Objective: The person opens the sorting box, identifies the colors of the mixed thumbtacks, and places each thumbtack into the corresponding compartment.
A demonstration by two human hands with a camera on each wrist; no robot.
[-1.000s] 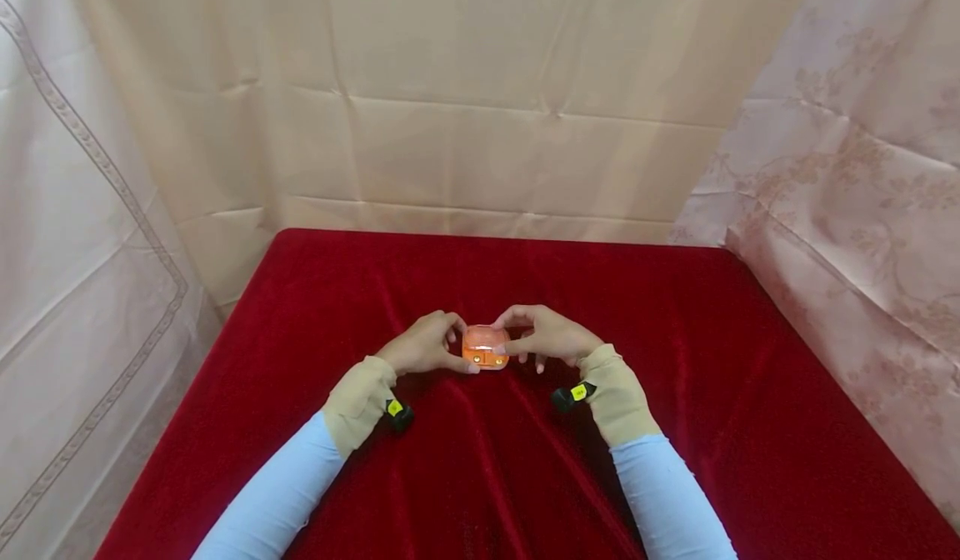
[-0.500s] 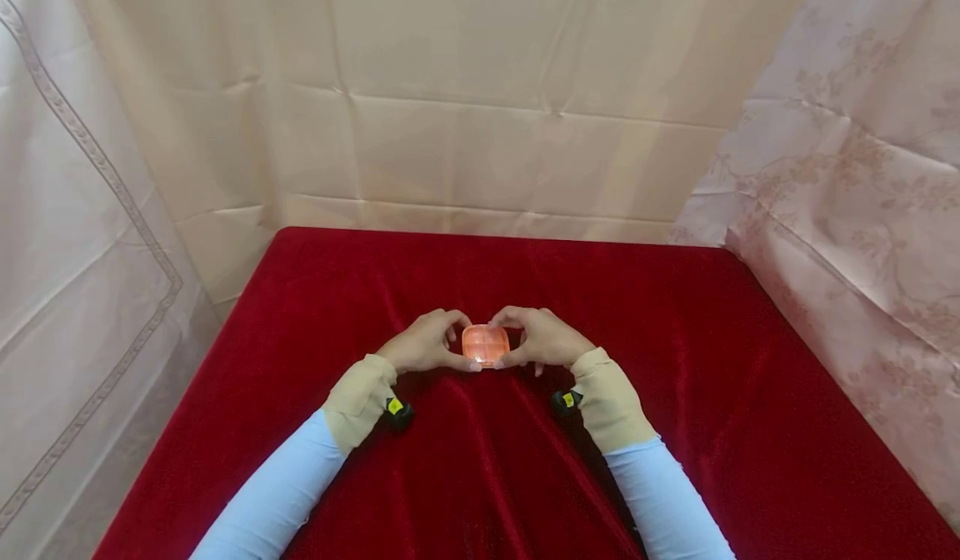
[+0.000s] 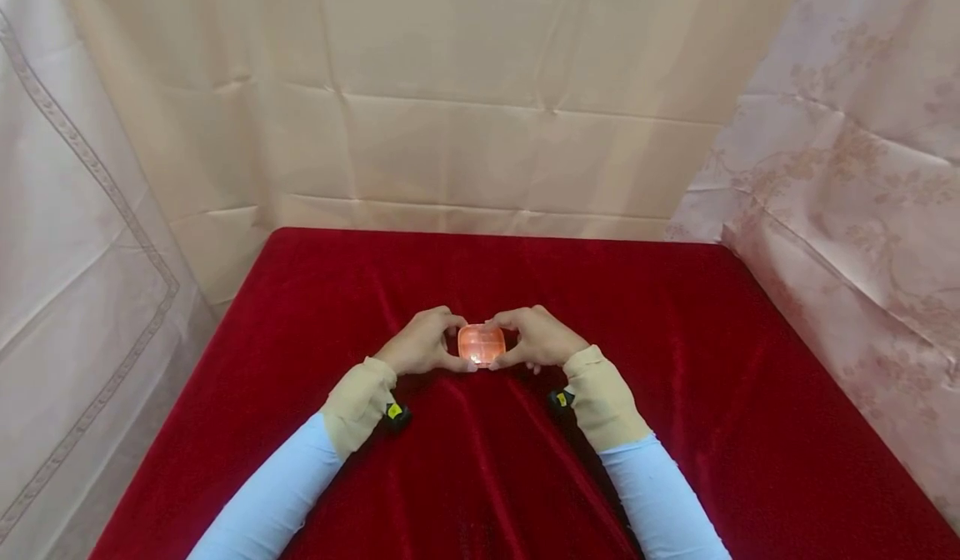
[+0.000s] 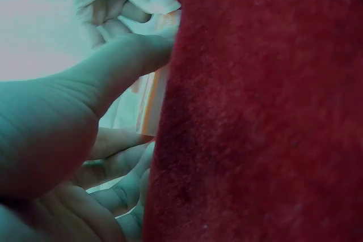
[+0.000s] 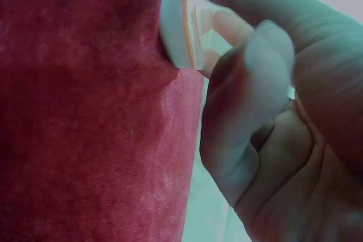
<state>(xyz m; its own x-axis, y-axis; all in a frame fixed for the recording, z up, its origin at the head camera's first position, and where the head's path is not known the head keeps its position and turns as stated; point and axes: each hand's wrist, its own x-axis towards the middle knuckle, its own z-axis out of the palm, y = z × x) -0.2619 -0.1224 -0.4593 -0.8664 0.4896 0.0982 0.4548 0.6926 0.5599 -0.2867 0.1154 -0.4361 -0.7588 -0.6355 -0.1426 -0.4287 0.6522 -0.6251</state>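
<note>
A small, rounded-square orange pill box (image 3: 482,344) lies on the red cloth with its see-through lid down; faint dividing lines show through the lid. My left hand (image 3: 423,345) holds its left side, thumb at the near edge and forefinger at the far corner. From the right, my right hand (image 3: 546,339) grips it the same way, thumb at the near edge, forefinger at the far one. In the left wrist view the box's pale side wall (image 4: 152,100) shows between thumb and fingers. The right wrist view shows its white base (image 5: 176,26) against the cloth.
Red velvet cloth (image 3: 637,310) with soft folds covers the table. A beige curtain (image 3: 450,85) hangs behind it, a white curtain (image 3: 67,210) at the left and a flowered one (image 3: 862,168) at the right. Dark wrist cameras sit below both wrists.
A second ago the box's near part stood uncovered, showing two small gold-coloured round things; the lid has since come down over them. My right thumb has moved to the near edge.
</note>
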